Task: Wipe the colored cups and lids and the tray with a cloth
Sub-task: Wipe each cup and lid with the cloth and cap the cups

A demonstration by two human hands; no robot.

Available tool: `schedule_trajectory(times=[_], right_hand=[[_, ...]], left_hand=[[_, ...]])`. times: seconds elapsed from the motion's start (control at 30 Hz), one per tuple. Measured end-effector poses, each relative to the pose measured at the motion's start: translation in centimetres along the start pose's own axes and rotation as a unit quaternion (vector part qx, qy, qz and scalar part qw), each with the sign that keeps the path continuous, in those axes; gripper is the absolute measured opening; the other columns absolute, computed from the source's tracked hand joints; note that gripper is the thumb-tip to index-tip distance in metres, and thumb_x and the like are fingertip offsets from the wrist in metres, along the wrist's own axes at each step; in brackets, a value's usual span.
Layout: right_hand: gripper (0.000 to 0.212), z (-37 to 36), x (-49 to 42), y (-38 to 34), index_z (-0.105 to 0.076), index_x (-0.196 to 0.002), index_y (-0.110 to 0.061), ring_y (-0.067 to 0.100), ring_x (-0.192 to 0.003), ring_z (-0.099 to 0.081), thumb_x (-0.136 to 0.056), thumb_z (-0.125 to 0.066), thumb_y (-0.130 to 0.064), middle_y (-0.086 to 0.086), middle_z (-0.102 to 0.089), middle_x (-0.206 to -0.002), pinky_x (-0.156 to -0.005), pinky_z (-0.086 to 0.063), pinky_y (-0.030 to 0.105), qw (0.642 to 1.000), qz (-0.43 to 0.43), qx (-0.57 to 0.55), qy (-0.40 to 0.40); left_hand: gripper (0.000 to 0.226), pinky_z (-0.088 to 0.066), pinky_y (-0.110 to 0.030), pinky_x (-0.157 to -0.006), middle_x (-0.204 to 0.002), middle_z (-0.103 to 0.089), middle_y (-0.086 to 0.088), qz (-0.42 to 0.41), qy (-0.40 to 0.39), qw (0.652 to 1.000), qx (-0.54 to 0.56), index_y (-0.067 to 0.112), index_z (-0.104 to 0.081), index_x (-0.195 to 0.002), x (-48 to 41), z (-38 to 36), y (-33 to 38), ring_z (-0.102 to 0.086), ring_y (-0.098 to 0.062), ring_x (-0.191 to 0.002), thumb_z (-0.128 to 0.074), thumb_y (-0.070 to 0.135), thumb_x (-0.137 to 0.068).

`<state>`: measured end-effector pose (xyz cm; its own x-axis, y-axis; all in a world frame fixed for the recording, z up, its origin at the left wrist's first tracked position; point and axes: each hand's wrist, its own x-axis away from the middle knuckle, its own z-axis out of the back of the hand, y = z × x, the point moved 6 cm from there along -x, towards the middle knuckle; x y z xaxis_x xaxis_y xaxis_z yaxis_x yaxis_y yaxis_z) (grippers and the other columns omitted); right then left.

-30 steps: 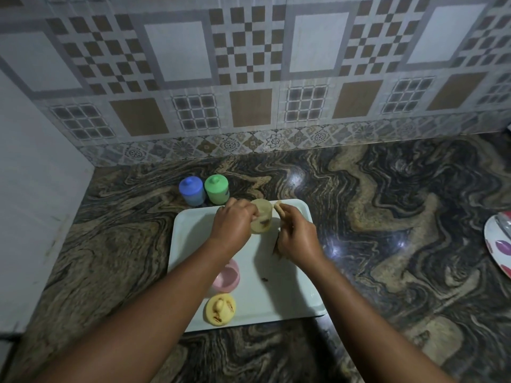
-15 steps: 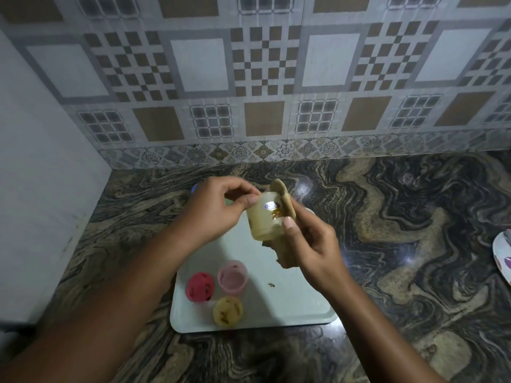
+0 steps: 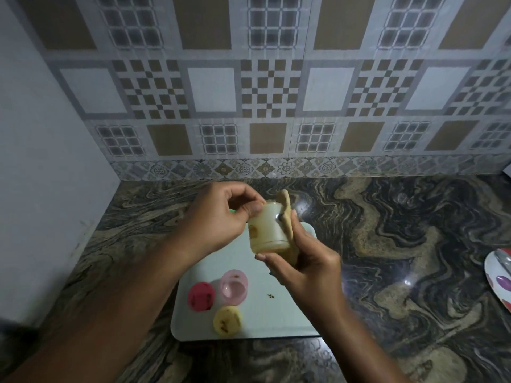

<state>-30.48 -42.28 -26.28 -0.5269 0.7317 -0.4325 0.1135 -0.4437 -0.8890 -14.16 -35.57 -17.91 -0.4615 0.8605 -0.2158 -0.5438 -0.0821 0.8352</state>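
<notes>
Two hands had come up off the pale tray point(image 3: 276, 324) within the last second. They had carried the yellow cup point(image 3: 266, 229) from just over the tray's far edge to the middle of the frame, held clear above it. Left of centre, the left hand point(image 3: 218, 217) pinched the cup's upper end between thumb and curled fingers. Against the cup's right side lay the tan cloth point(image 3: 287, 214). Right of that, the right hand point(image 3: 307, 269) was closed round the cloth, with its thumb under the cup's lower end. Over the last half second the cup had turned a little, so its small sticker sat at the cloth's edge. I judged the wipe of this cup's outer wall to be under way, not finished (a brownish smear still showed low on its left side).

The cup itself was translucent, pale yellow and slightly tilted; which end was its mouth I could not tell.

In the lower middle of the frame, more remained on the tray. From the left there was a pink lid point(image 3: 201, 296) with dark specks, an upright pink cup point(image 3: 233, 286), a yellow lid point(image 3: 227, 319) with brown marks, and one crumb point(image 3: 270, 296). By my reckoning those, and the tray, were still to be wiped.
</notes>
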Motion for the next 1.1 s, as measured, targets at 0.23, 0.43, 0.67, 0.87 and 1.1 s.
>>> schedule_trajectory(times=[0.23,0.43,0.67,0.87,1.1], right_hand=[[0.074,-0.1,0.0,-0.5,-0.061,-0.141,-0.025,0.012,-0.061,-0.062,-0.073,-0.089,-0.033,-0.006,-0.074,-0.084,-0.058,-0.055,0.035,0.994,-0.015,-0.107,0.019],[0.086,0.4,0.5,-2.6,-0.059,-0.134,0.004,0.026,-0.119,-0.069,-0.069,-0.09,-0.044,0.02,-0.066,-0.132,-0.096,-0.058,0.029,0.979,0.146,0.111,0.091],[0.087,1.6,0.2,-1.5,-0.057,-0.141,-0.004,0.019,-0.098,-0.075,-0.068,-0.094,-0.031,0.004,-0.075,-0.12,-0.086,-0.061,0.041,0.989,0.028,-0.069,0.125],[0.095,1.7,-0.5,-1.8,-0.052,-0.145,-0.009,0.005,-0.081,-0.071,-0.067,-0.093,-0.042,0.002,-0.076,-0.105,-0.072,-0.063,0.039,0.995,0.079,0.022,0.047],[0.083,1.8,-0.5,-1.7,-0.055,-0.141,-0.017,0.006,-0.065,-0.06,-0.066,-0.091,-0.022,-0.017,-0.076,-0.089,-0.06,-0.063,0.032,0.992,0.034,-0.09,0.083]], left_hand=[[0.017,-0.053,-0.012,-0.071,-0.087,-0.077,0.016,0.006,-0.024,0.999,0.041,0.035,-0.075,-0.087,-0.1,0.9,0.7,-0.07,0.001,-0.085,-0.071,0.019,-0.088],[0.009,-0.05,-0.011,-0.07,-0.087,-0.076,0.016,-0.026,-0.006,0.999,-0.026,0.026,-0.079,-0.094,0.5,-0.8,2.0,-0.068,0.005,-0.082,-0.072,0.024,-0.088],[0.02,-0.056,-0.03,-0.087,-0.098,-0.076,0.016,0.007,-0.065,0.997,0.033,0.028,-0.077,-0.104,-0.1,-0.1,2.2,-0.07,-0.001,-0.096,-0.068,0.035,-0.087],[0.01,-0.063,-0.045,-0.073,-0.086,-0.076,0.002,0.035,-0.08,0.994,0.063,0.024,-0.078,-0.09,-0.6,0.3,1.7,-0.073,-0.016,-0.084,-0.07,0.018,-0.088],[0.031,-0.062,-0.042,-0.078,-0.105,-0.077,-0.003,0.042,-0.103,0.98,0.166,0.014,-0.075,-0.109,-0.4,0.7,1.6,-0.074,-0.023,-0.098,-0.07,0.022,-0.08]])
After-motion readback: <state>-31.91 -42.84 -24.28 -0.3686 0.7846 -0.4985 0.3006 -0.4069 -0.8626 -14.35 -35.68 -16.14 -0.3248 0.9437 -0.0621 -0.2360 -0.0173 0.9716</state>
